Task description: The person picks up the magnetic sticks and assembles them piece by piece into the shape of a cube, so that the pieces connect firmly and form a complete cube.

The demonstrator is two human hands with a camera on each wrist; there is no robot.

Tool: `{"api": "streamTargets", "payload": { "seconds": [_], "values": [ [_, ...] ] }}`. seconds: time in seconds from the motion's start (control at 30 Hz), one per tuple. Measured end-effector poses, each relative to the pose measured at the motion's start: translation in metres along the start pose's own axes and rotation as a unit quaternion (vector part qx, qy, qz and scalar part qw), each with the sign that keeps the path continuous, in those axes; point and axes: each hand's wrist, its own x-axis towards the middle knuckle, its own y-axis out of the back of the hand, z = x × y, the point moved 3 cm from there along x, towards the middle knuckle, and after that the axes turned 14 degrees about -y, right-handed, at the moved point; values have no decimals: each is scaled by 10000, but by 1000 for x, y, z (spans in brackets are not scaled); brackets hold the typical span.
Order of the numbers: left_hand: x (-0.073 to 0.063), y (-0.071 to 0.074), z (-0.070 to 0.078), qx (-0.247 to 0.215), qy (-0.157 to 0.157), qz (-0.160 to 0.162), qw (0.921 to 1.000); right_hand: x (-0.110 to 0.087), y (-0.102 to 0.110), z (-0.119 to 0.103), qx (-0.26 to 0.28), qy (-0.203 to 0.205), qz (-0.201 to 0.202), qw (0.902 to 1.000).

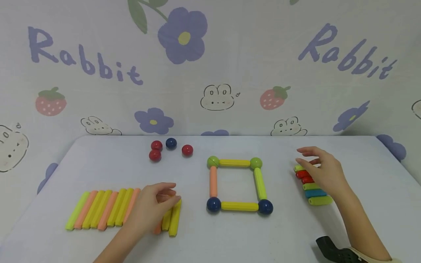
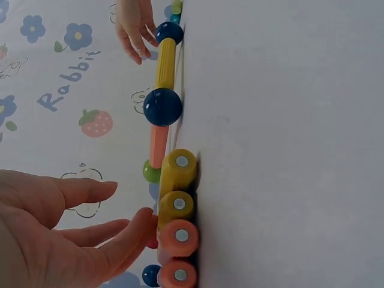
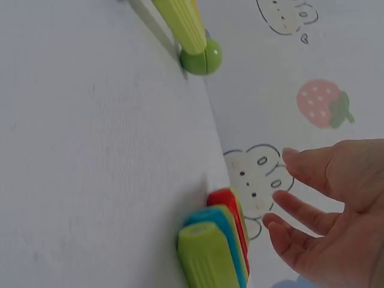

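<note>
Over the right end of a row of yellow, salmon and lime rods (image 1: 104, 210), my left hand (image 1: 152, 204) hovers with fingers loosely bent and nothing between them. In the left wrist view its fingertips come close to the rods (image 2: 179, 237); whether they touch I cannot tell. My right hand (image 1: 323, 171) hangs above a short stack of red, green and blue rods (image 1: 317, 193), thumb and fingers apart, holding nothing. Between the hands lies a square of rods (image 1: 239, 206) joined by two green balls (image 1: 256, 163) and two dark blue balls (image 1: 265, 207).
Several loose balls, red (image 1: 187, 150) and dark blue (image 1: 171, 143), sit at the back left of the white table (image 1: 283, 237). A black strap device (image 1: 338, 252) is on the right wrist. A patterned cloth (image 1: 243, 54) hangs behind the table.
</note>
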Motion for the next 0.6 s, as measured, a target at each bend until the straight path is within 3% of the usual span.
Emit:
{"api": "streamTargets", "payload": {
  "seconds": [0.1, 0.27, 0.43, 0.6],
  "values": [
    [-6, -1, -2, 167, -73, 69, 9998, 1, 3, 9, -82, -77, -36, 9999],
    [-11, -11, -3, -44, -226, -6, 9997, 5, 1, 19, -192, -317, -236, 9990],
    [-13, -23, -5, -566, -412, -329, 9970, 11, -7, 25, -365, -428, -342, 9978],
    [-15, -29, -6, -702, -620, -794, 9924, 14, -12, 25, -502, -383, -242, 9977]
  ]
}}
